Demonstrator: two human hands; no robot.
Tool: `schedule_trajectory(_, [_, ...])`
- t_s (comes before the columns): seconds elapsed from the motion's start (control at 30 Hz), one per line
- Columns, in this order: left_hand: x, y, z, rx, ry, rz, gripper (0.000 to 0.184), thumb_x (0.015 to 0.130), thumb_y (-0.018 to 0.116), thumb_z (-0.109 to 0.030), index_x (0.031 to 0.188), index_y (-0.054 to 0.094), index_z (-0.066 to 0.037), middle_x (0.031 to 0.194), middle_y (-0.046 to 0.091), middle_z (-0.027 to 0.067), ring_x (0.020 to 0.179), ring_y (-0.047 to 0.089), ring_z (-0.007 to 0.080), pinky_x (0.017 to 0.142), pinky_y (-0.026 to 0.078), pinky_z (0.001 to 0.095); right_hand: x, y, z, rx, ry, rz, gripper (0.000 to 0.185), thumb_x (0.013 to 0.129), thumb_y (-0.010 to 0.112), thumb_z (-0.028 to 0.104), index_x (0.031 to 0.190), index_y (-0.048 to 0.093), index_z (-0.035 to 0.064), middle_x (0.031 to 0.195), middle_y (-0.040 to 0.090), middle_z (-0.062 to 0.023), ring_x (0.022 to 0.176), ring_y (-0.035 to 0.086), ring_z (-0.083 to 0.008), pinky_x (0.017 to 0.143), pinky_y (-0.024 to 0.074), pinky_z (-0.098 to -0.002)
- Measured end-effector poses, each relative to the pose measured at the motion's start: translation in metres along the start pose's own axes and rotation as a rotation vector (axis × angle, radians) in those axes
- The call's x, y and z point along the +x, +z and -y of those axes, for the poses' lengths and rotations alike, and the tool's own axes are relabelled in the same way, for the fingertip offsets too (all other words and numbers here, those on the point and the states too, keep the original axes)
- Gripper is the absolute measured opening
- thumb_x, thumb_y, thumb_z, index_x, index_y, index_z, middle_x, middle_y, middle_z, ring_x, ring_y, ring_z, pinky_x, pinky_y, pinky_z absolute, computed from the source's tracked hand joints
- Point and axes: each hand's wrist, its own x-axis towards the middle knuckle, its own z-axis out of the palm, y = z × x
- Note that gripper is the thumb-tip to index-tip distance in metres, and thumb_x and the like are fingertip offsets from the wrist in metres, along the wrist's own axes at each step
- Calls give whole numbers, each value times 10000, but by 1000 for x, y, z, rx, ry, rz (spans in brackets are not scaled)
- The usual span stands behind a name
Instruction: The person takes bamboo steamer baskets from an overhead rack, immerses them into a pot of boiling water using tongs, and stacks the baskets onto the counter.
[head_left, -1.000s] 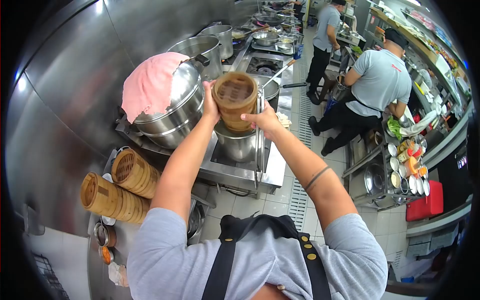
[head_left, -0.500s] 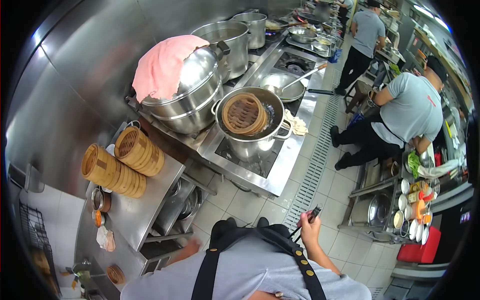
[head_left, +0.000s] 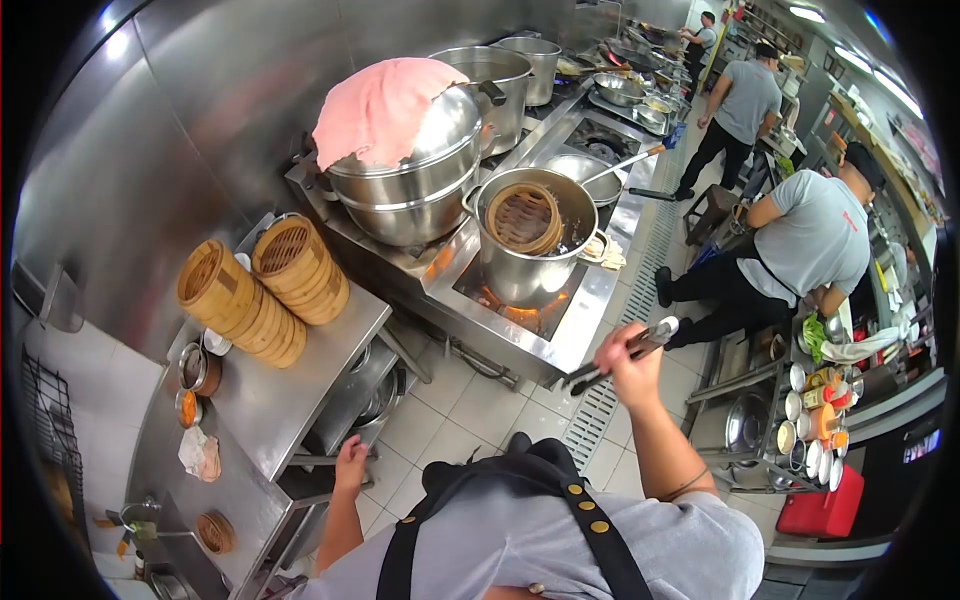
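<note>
My right hand (head_left: 632, 366) is raised in front of me, fingers wrapped round a pair of tongs (head_left: 657, 334) with black and metal parts. Beyond it a tall two-handled pot (head_left: 520, 275) stands on the stove, and bamboo steamer baskets (head_left: 525, 218) sit in its mouth over dark liquid. My left hand (head_left: 350, 464) hangs low beside the steel table (head_left: 262, 425), holding nothing, its fingers loosely apart. Two stacks of bamboo steamers, the left stack (head_left: 245, 310) and the right stack (head_left: 303, 275), rest on that table.
Orange flame (head_left: 520, 314) glows under the pot. A large domed steamer (head_left: 405, 195) draped with a pink cloth (head_left: 380, 110) stands left of it, and a wok (head_left: 580, 178) behind. At right, a co-worker (head_left: 810, 230) bends over a counter near sauce containers (head_left: 822, 420).
My right hand has risen and moved forward with the tongs. My left hand has come forward beside the table. Flame now shows under the pot, and the view has shifted slightly.
</note>
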Motion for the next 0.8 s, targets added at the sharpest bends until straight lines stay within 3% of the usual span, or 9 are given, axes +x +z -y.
schedule_trajectory(0.13, [-21,-5,27,66,14,196,432,929,671,-262,1313,566,-94,1032,665,59,934,609,146,792,491,302,53,29,41,119,-387,-57,357,932,690,321,822,429,105,629,422,-10,495,406,-117,514,414,-301])
schedule_trajectory(0.23, [-25,-20,136,374,-95,331,426,907,676,-285,1283,601,-98,1098,683,141,1037,643,216,870,506,350,96,55,52,156,-633,-158,358,935,685,337,814,453,93,649,429,8,517,393,-112,513,405,-299])
schedule_trajectory(0.27, [-41,-27,144,525,-180,396,422,898,678,-297,1266,617,-101,1112,683,164,1051,650,235,887,508,362,112,61,48,149,-649,-199,338,941,682,317,818,470,84,651,457,4,519,422,-117,515,418,-303])
schedule_trajectory(0.37, [-68,-57,254,623,9,333,401,881,690,-334,1174,648,-62,1056,695,161,994,666,240,826,528,381,167,78,18,135,-682,-303,226,943,692,168,825,533,59,658,552,-17,538,533,-126,510,443,-291])
schedule_trajectory(0.57, [-100,-112,311,714,68,261,379,882,693,-315,1142,644,-44,980,702,144,896,677,225,762,538,374,240,80,-37,-142,-410,-258,289,883,771,257,807,587,47,618,595,-4,536,556,-80,515,439,-235])
schedule_trajectory(0.67, [-103,-114,297,1035,502,219,369,882,695,-305,1126,642,-34,942,705,135,847,682,218,730,543,371,264,74,-43,-295,-388,-303,341,850,802,318,816,603,43,630,597,12,541,549,-71,498,426,-226])
schedule_trajectory(0.7, [-107,-106,296,1033,494,220,369,882,695,-305,1126,642,-34,942,705,135,847,682,218,730,543,371,273,72,-48,-294,-382,-297,341,850,802,318,816,603,43,630,597,12,541,549,-71,498,426,-226])
schedule_trajectory(0.77, [-99,-88,303,3,-269,-30,317,896,682,-271,1088,634,-22,809,689,105,684,658,176,613,534,344,288,64,-59,-226,-354,-268,367,856,790,356,802,600,47,631,597,11,545,547,-73,505,421,-232])
schedule_trajectory(0.8, [-94,-81,290,5,-272,-32,317,896,682,-271,1088,634,-22,809,689,105,684,658,176,613,534,344,286,63,-50,-314,-322,-249,375,868,775,372,803,587,53,637,595,6,577,556,-74,534,425,-232])
